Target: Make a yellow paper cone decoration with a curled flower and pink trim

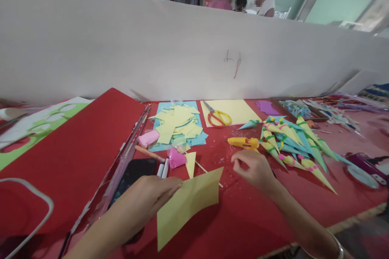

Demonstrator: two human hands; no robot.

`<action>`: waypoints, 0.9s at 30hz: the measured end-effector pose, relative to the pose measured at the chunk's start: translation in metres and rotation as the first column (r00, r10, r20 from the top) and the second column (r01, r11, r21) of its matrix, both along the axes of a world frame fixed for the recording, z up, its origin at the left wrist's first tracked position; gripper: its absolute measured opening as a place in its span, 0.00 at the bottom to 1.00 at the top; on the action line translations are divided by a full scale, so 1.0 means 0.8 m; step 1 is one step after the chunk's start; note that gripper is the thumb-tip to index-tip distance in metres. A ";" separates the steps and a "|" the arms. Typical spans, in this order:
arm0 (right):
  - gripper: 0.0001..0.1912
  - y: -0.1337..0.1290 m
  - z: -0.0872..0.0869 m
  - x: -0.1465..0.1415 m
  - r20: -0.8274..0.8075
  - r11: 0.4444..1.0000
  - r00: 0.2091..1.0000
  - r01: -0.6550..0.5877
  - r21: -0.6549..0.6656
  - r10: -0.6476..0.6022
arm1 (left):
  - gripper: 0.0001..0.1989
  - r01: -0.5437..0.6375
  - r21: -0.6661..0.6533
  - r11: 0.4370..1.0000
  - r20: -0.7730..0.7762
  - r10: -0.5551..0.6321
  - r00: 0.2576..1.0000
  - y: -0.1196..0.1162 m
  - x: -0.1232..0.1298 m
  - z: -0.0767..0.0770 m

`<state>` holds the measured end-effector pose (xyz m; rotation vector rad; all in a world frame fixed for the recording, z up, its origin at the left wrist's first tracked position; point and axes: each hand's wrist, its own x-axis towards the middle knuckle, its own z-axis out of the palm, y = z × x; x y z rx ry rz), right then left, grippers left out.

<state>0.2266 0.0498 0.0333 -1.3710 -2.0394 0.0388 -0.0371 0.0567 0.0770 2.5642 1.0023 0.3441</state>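
My left hand [158, 194] is closed on the upper left edge of a yellow paper sheet [191, 206], which is bent and raised over the red table [243, 226]. To the right, my right hand [252, 168] has its fingers curled just in front of a yellow glue gun [243, 142]; whether anything is between them is hidden. A small yellow paper triangle [190, 164] lies behind the sheet, beside a thin stick [202, 167] and a pink packet [176, 158].
Yellow cut pieces [178, 121] are piled on blue paper. Scissors [217, 116] rest on cream paper. Several decorated paper cones [291, 137] lie at the right, a dark phone [136, 174] at the left. A white partition [152, 52] stands behind the table.
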 end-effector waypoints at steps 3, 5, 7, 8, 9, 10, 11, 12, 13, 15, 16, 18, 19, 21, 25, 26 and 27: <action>0.08 -0.008 0.012 -0.014 -0.082 0.988 0.985 -0.151 0.022 0.152 | 0.18 0.031 0.026 0.999 -0.039 -0.030 0.999 0.003 0.001 0.002; 0.09 -0.013 0.020 -0.028 0.008 0.949 0.952 -0.304 -0.082 0.306 | 0.18 0.067 0.110 0.992 -0.085 -0.057 0.995 0.005 0.008 0.004; 0.16 -0.015 0.023 -0.039 0.063 0.932 0.939 -0.324 -0.162 0.337 | 0.17 0.097 0.290 0.952 -0.135 -0.059 0.989 0.005 0.017 0.006; 0.18 -0.016 0.023 -0.043 0.081 0.931 0.939 -0.314 -0.185 0.333 | 0.16 0.111 0.391 0.913 -0.155 -0.054 0.986 0.004 0.023 0.007; 0.20 -0.016 0.022 -0.046 0.097 0.931 0.940 -0.305 -0.200 0.329 | 0.15 0.118 0.487 0.865 -0.165 -0.041 0.985 0.002 0.028 0.007; 0.21 -0.015 0.021 -0.049 0.111 0.930 0.937 -0.303 -0.206 0.330 | 0.15 0.134 0.541 0.830 -0.178 -0.043 0.983 0.000 0.034 0.006; 0.22 -0.015 0.020 -0.052 0.122 0.929 0.934 -0.306 -0.209 0.335 | 0.15 0.158 0.582 0.798 -0.170 -0.071 0.983 -0.003 0.039 0.005; 0.22 -0.015 0.019 -0.054 0.128 0.926 0.931 -0.310 -0.214 0.341 | 0.15 0.181 0.606 0.775 -0.170 -0.096 0.981 -0.005 0.043 0.003; 0.22 -0.015 0.019 -0.056 0.126 0.923 0.929 -0.315 -0.221 0.348 | 0.16 0.183 0.633 0.752 -0.153 -0.110 0.982 -0.008 0.046 0.000; 0.22 -0.017 0.018 -0.058 0.101 0.913 0.927 -0.329 -0.241 0.361 | 0.17 0.163 0.677 0.718 -0.124 -0.107 0.987 -0.011 0.049 -0.004; 0.22 -0.018 0.018 -0.058 0.080 0.907 0.927 -0.336 -0.254 0.366 | 0.17 0.151 0.691 0.707 -0.114 -0.099 0.989 -0.012 0.047 -0.006; 0.22 -0.021 0.018 -0.054 0.029 0.894 0.928 -0.350 -0.280 0.372 | 0.16 0.146 0.698 0.701 -0.124 -0.083 0.989 -0.009 0.041 -0.008; 0.21 -0.022 0.018 -0.050 0.002 0.889 0.930 -0.350 -0.295 0.367 | 0.16 0.147 0.697 0.702 -0.136 -0.072 0.988 -0.006 0.036 -0.009; 0.20 -0.025 0.017 -0.041 -0.044 0.886 0.940 -0.335 -0.321 0.339 | 0.16 0.152 0.699 0.699 -0.164 -0.050 0.985 0.002 0.023 -0.011; 0.19 -0.027 0.016 -0.021 -0.098 0.888 0.959 -0.284 -0.363 0.266 | 0.15 0.110 0.714 0.692 -0.200 0.051 0.978 0.020 -0.004 -0.016; 0.18 -0.027 0.016 -0.018 -0.107 0.886 0.962 -0.274 -0.373 0.253 | 0.15 0.062 0.717 0.694 -0.172 0.090 0.981 0.022 -0.009 -0.016; 0.18 -0.026 0.016 -0.016 -0.112 0.884 0.962 -0.273 -0.380 0.249 | 0.15 -0.010 0.710 0.705 -0.106 0.121 0.987 0.023 -0.011 -0.016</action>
